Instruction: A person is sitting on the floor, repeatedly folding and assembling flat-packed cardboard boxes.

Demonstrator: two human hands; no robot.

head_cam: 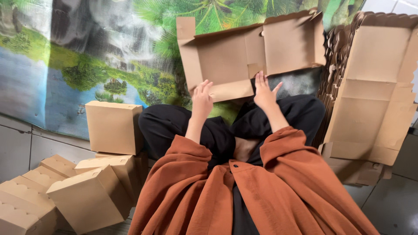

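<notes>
Both hands are on the flat cardboard blank (244,54), which is propped up in front of your knees against the landscape backdrop (87,52). Left hand (202,99): fingers spread, flat against the bottom flap, near its left end. Right hand (264,91): fingers straight up and slightly fanned, pressing the same flap near the centre crease. Neither is pinching anything; can't tell if the thumbs hook behind the flap.

Blank is half-formed: left side wall and small tab are up, the right panel is open and tilted back, top edge is loose.

Risks, imo:
- Only palm pressure holds the blank, w/ no grip. If you push unevenly it can slide or tip back against the backdrop.
- Right panel is unsupported, so it may flop shut over your right hand.
- A fold off the score line would buckle the flap, and the tabs won't seat.

Stack of unfolded blanks (374,95) leans just right of your knee, close enough to knock w/ an elbow. Finished boxes (93,198) lie piled on the floor to your left, well apart.
</notes>
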